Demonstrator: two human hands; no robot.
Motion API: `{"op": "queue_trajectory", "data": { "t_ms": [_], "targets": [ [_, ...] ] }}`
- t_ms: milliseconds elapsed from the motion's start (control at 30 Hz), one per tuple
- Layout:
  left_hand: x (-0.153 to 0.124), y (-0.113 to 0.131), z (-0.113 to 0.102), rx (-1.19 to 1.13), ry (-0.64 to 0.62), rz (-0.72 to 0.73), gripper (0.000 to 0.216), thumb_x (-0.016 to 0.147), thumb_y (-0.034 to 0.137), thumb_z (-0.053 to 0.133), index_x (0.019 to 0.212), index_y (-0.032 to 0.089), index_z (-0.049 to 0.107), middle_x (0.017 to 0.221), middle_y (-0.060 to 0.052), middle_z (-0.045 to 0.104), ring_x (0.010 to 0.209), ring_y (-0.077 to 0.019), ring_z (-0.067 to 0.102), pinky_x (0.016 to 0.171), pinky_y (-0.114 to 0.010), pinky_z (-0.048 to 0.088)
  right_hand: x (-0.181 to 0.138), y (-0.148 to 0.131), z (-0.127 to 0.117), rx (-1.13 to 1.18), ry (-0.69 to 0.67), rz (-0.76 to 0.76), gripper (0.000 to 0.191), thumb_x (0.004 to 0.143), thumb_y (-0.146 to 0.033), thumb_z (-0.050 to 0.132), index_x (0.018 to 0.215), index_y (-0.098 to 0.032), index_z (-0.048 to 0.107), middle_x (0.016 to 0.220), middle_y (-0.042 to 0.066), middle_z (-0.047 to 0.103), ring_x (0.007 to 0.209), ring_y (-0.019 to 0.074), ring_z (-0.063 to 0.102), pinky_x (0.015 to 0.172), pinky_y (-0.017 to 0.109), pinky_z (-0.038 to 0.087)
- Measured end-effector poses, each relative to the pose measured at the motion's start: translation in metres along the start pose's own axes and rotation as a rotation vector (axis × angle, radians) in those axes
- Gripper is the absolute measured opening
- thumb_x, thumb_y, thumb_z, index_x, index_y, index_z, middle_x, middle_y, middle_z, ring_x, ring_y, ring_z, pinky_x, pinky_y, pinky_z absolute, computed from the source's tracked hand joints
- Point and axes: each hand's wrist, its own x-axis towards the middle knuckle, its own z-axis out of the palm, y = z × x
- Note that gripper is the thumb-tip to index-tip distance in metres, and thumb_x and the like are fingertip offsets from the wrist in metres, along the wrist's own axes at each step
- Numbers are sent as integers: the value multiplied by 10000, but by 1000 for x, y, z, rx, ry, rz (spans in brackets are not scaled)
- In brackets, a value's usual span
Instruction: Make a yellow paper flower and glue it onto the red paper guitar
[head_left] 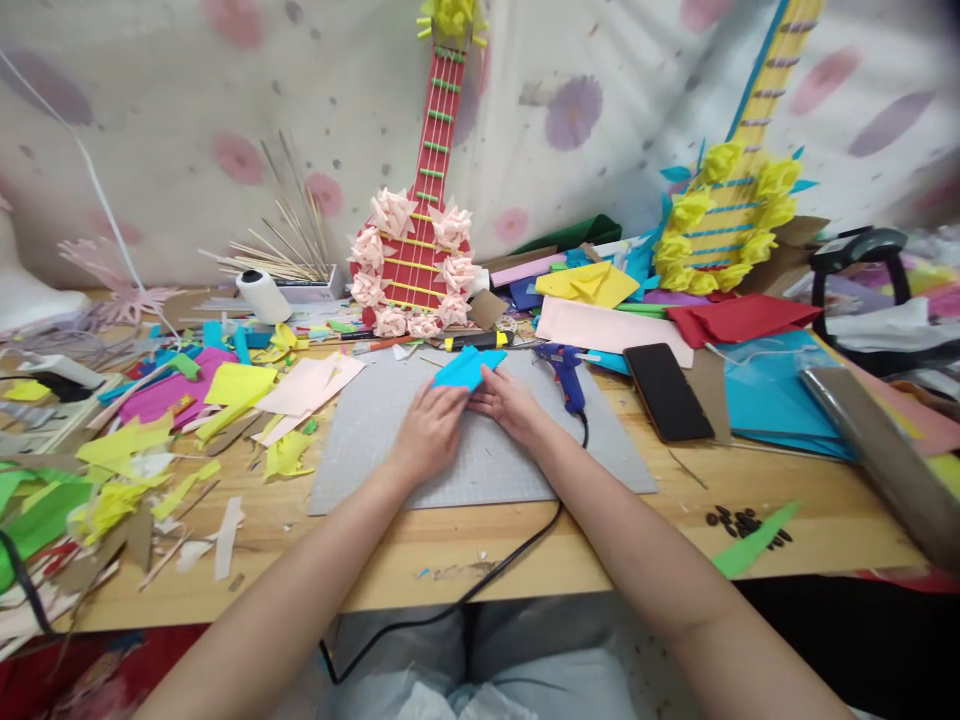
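Observation:
A folded piece of blue paper (pixel 466 367) lies on the grey cutting mat (pixel 480 460) in front of me. My left hand (pixel 429 430) grips its near left edge with curled fingers. My right hand (pixel 510 402) pinches the near right edge of the same paper. Both hands rest on the mat and meet at the paper.
A blue glue gun (pixel 564 368) lies just right of my hands, its black cord running off the table's front edge. A black phone (pixel 667 390) lies further right. Coloured paper scraps litter the left. Two paper-flower guitars, red (pixel 420 250) and yellow-blue (pixel 731 210), lean at the back.

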Motion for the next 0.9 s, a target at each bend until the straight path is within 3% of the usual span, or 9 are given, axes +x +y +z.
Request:
{"op": "queue_trajectory", "data": {
  "t_ms": [100, 167, 267, 333, 433, 533, 633, 800, 900],
  "targets": [
    [-2, 11, 1, -141, -63, 127, 344, 709, 94, 460, 1006, 181, 612, 1237, -94, 509, 1162, -218, 435, 1023, -425, 304, 1, 1, -6, -15, 162, -20, 225, 658, -209, 620, 863, -208, 526, 828, 17, 648, 674, 135, 609, 674, 294, 510],
    [-2, 7, -5, -221, 6, 48, 314, 716, 120, 483, 997, 188, 607, 1269, -99, 470, 1186, -224, 412, 1010, -419, 318, 1, 0, -8, -34, 155, -22, 226, 644, -191, 620, 855, -204, 541, 793, 13, 652, 656, 144, 603, 658, 308, 508],
    [1, -9, -14, -399, 303, -371, 344, 740, 229, 531, 1082, 199, 548, 1292, -115, 419, 1213, -241, 381, 1008, -430, 305, -2, -4, -5, -28, 27, -21, 290, 624, -233, 652, 899, -210, 565, 836, 16, 660, 714, 162, 610, 684, 325, 499],
    [5, -21, -16, -660, 471, -703, 422, 736, 318, 558, 1132, 191, 488, 1284, -132, 413, 1198, -247, 404, 990, -420, 327, -5, -8, 0, -16, -73, -15, 341, 605, -267, 679, 925, -216, 574, 896, 18, 660, 774, 171, 611, 715, 329, 490],
    [9, -30, -16, -1178, 409, -1026, 546, 679, 382, 623, 1149, 174, 440, 1202, -146, 487, 1073, -235, 520, 926, -393, 392, -7, -10, 6, -18, -143, 4, 372, 580, -300, 708, 919, -217, 579, 932, 16, 655, 805, 173, 608, 739, 326, 480],
    [10, -26, -16, -1543, 179, -1056, 632, 618, 347, 692, 1163, 169, 426, 1069, -128, 582, 895, -204, 604, 827, -370, 453, -3, -5, 8, -55, -125, -8, 399, 550, -306, 733, 905, -214, 574, 906, 13, 654, 796, 169, 603, 733, 315, 476],
    [9, -19, -16, -1594, 60, -973, 642, 574, 294, 732, 1142, 172, 458, 1030, -112, 619, 842, -201, 620, 744, -341, 486, 2, 4, 7, -92, -90, -35, 416, 531, -318, 745, 889, -214, 559, 870, 9, 651, 784, 167, 598, 720, 314, 473],
    [7, -20, -13, -1386, 132, -1027, 661, 497, 299, 764, 1087, 154, 506, 972, -104, 653, 723, -196, 630, 587, -291, 493, 7, 12, 3, -169, 25, -86, 392, 513, -343, 744, 810, -202, 530, 785, -4, 633, 722, 150, 582, 677, 295, 460],
    [7, -25, -12, -1296, 244, -1090, 634, 450, 299, 780, 1011, 143, 526, 894, -81, 674, 719, -192, 631, 631, -308, 497, 10, 15, 0, -204, 84, -90, 401, 502, -351, 736, 794, -196, 508, 772, -4, 626, 691, 144, 571, 655, 293, 451]
  ]
}}
